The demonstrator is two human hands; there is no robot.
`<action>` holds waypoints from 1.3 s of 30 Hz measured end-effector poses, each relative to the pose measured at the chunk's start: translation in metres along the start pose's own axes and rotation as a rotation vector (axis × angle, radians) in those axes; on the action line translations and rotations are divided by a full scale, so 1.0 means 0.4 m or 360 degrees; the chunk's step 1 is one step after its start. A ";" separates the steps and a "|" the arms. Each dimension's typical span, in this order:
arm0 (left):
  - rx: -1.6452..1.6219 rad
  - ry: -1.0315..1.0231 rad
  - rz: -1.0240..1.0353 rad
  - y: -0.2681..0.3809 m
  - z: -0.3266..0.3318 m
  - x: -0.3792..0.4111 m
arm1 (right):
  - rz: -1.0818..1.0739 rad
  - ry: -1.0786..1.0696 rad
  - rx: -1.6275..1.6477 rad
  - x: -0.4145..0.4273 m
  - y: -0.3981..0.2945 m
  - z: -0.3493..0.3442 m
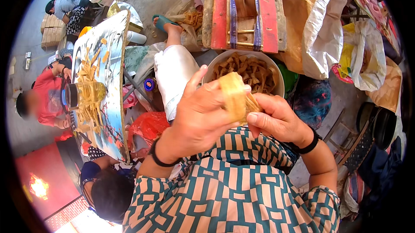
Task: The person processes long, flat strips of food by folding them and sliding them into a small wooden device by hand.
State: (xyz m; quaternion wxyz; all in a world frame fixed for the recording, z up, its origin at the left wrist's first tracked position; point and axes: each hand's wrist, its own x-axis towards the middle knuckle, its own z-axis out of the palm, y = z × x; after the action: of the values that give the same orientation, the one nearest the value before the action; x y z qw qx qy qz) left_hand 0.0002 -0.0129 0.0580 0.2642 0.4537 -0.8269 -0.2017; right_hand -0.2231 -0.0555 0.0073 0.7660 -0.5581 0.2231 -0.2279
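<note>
My left hand [202, 113] holds a broad, flat yellowish-brown strip [232, 95], which looks wound around its fingers. From the right, my right hand [275, 116] pinches a narrower folded end [252, 104] between thumb and fingers. The exact material cannot be told, and the palm side of the left hand is hidden. Just beyond both hands stands a white basin [281, 82] holding many curled brown strips [248, 69]. Behind it, a small wooden frame [243, 22] with blue bands and thin cross sticks lies on a red-topped bench [220, 35].
To the left, a painted table [113, 70] carries pale strips [89, 103] and a jar [86, 94]. A person in red [50, 90] is beside it; another person's dark-haired head [112, 192] is nearer. A white-lined paper sack [298, 31] and plastic bags [369, 54] crowd the right.
</note>
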 end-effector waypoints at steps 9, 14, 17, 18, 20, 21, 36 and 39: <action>0.0288 0.0111 0.0296 -0.001 0.083 -0.010 | 0.0438 0.0012 0.0551 -0.002 0.023 -0.013; 0.0612 0.0392 0.0439 -0.012 0.091 -0.018 | 0.0209 0.0292 0.0907 0.002 0.021 -0.004; 0.0592 0.0638 0.0094 0.004 0.095 -0.019 | 0.0155 0.0087 0.0954 -0.002 0.009 -0.007; 0.0466 0.0682 0.0041 -0.001 0.091 -0.018 | 0.0147 -0.0055 0.1088 0.000 0.006 -0.013; 0.0581 0.0650 0.0080 -0.015 0.099 -0.025 | 0.0057 0.0027 0.0808 0.018 0.003 -0.014; 0.0632 0.0636 0.0099 -0.021 0.103 -0.027 | 0.0017 0.0072 0.0665 0.026 0.005 -0.015; -0.0012 0.0427 -0.0217 -0.029 0.132 -0.047 | -0.0113 0.0195 0.0228 0.016 0.041 -0.008; -0.0907 0.0409 -0.0734 -0.008 0.146 -0.041 | -0.0214 0.0192 0.0033 0.023 0.045 -0.014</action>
State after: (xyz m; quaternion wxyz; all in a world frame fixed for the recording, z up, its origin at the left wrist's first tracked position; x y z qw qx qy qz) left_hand -0.0265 0.0049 0.0063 0.4290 0.5576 -0.5741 -0.4190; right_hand -0.2174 -0.0602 -0.0120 0.7398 -0.5492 0.2286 -0.3143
